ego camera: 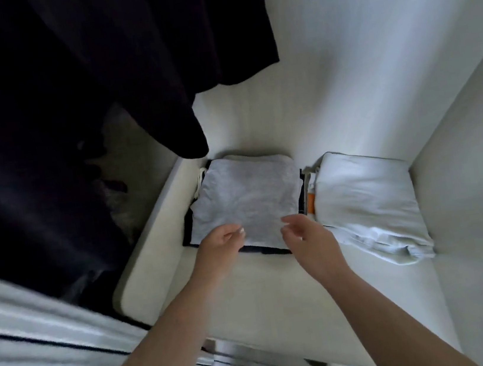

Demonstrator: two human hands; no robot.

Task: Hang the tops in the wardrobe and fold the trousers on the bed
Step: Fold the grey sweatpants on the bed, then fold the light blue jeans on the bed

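Observation:
A folded light grey garment (245,197) with a white drawstring lies on top of a dark folded stack (274,251) on a white wardrobe shelf (268,297). My left hand (219,245) hovers over the garment's near left corner, fingers loosely curled, holding nothing. My right hand (305,236) hovers at the near right corner, fingers relaxed and apart from the cloth. Dark tops (111,61) hang above on the left.
A folded white pile (367,205) with an orange-edged item (310,204) beside it sits on the shelf's right. The white wardrobe side wall (468,197) stands at right. A white shelf divider (151,235) borders the left, with dark hanging clothes beyond.

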